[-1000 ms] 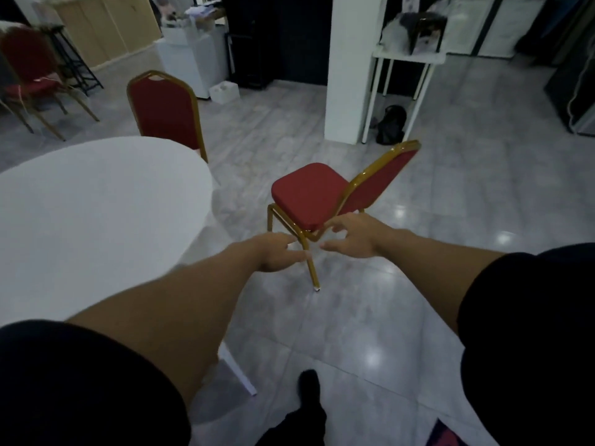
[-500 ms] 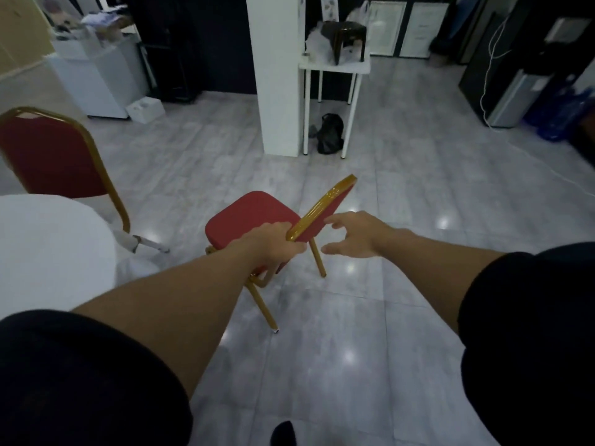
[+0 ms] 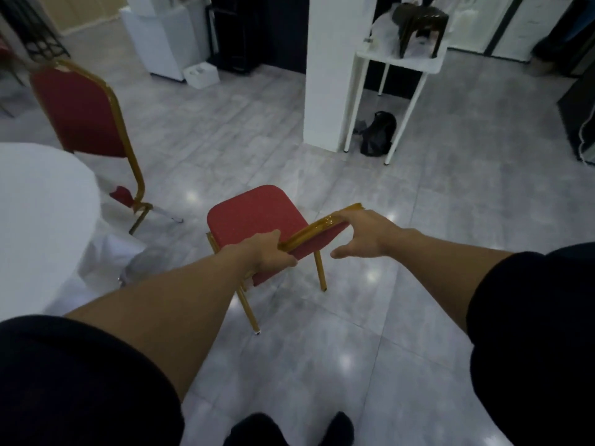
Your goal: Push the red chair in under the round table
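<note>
A red chair [image 3: 251, 215] with a gold frame stands on the grey floor just in front of me, its backrest toward me and its seat facing away. My left hand [image 3: 265, 254] grips the left end of the backrest's top rail. My right hand [image 3: 365, 235] rests its fingers on the right end of the same rail, with the thumb spread out below it. The round white table [image 3: 38, 214] fills the left edge, well apart from this chair.
A second red chair [image 3: 80, 114] stands at the table's far side. Beyond are a white pillar [image 3: 328, 72], a white side table [image 3: 399, 62] with a dark stool on top, a black bag [image 3: 378, 133] on the floor, and white cabinets [image 3: 161, 30].
I have stepped closer to the chair. My left hand closed on the backrest rail, and my right hand came up from beside the backrest to touch its right end.
</note>
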